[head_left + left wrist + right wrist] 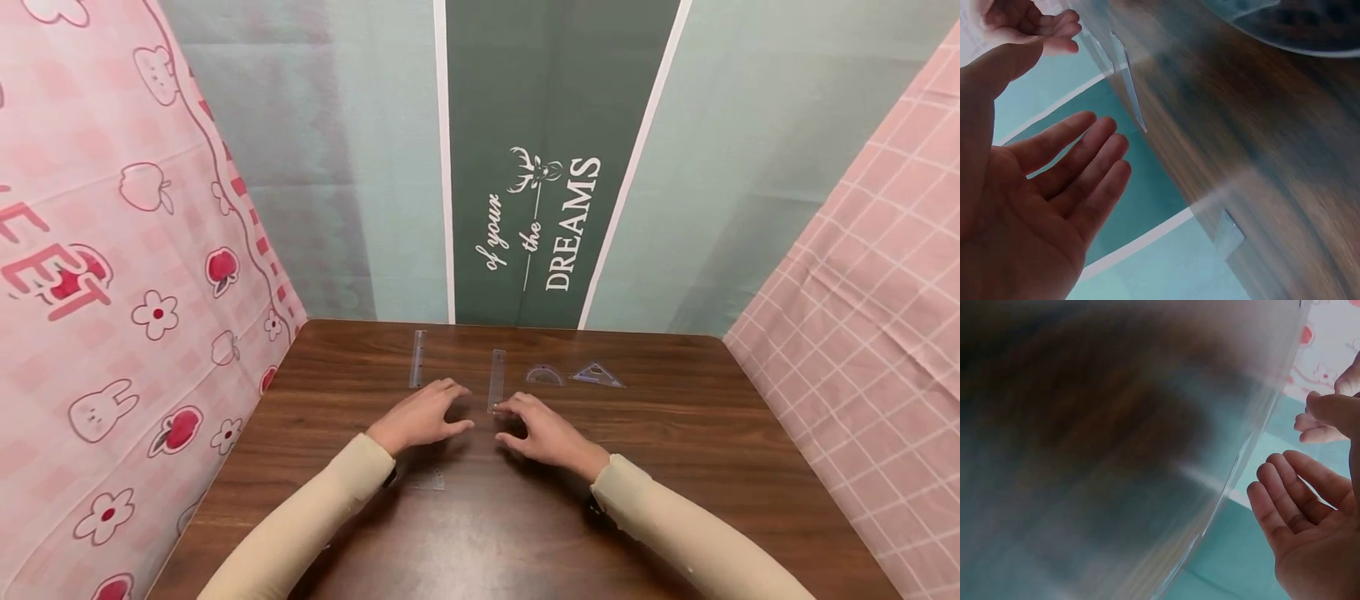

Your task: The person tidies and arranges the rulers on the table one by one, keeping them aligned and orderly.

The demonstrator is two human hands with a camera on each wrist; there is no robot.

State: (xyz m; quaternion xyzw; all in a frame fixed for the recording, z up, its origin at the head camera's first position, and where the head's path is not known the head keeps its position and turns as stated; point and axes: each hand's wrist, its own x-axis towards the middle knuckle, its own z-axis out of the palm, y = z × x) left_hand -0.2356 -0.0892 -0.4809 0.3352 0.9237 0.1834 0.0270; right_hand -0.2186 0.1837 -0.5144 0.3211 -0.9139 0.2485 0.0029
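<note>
On the table lies a clear ruler (497,375), turned lengthwise toward the back. My right hand (546,432) is beside its near end, its fingertips overlapping that end in the head view. To the left, my left hand (422,415) holds nothing; its fingers are relaxed and slightly bent, with the thumb apart. A second, narrower clear ruler (417,360) lies just beyond the left hand. In the left wrist view the left palm (1035,212) shows bare. Nothing sits in the right palm (1322,556) in the right wrist view.
A clear protractor (544,376) and a clear set square (597,375) lie at the back right. Another clear flat piece (429,479) lies by the left cuff, partly hidden. The wooden table (675,467) meets patterned curtains (862,275) at its sides and back.
</note>
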